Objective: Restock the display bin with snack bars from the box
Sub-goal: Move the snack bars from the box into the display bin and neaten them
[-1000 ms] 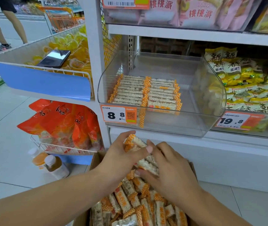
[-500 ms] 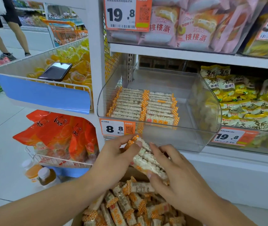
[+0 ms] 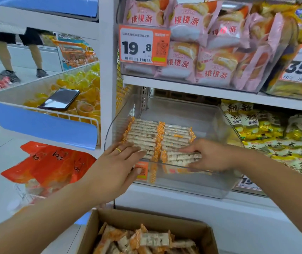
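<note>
My right hand (image 3: 213, 155) grips snack bars (image 3: 183, 156) at the display bin (image 3: 218, 123) front, left hand (image 3: 117, 165) flat-fingered beside them; two short rows lie beyond my fingertips, the box (image 3: 174, 224) still well stocked.

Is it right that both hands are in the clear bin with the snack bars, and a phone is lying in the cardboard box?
Not quite. In the head view both hands, left hand and right hand, are at the clear bin with the snack bars, but the phone lies in the wire basket of yellow packets, not in the cardboard box.
</note>
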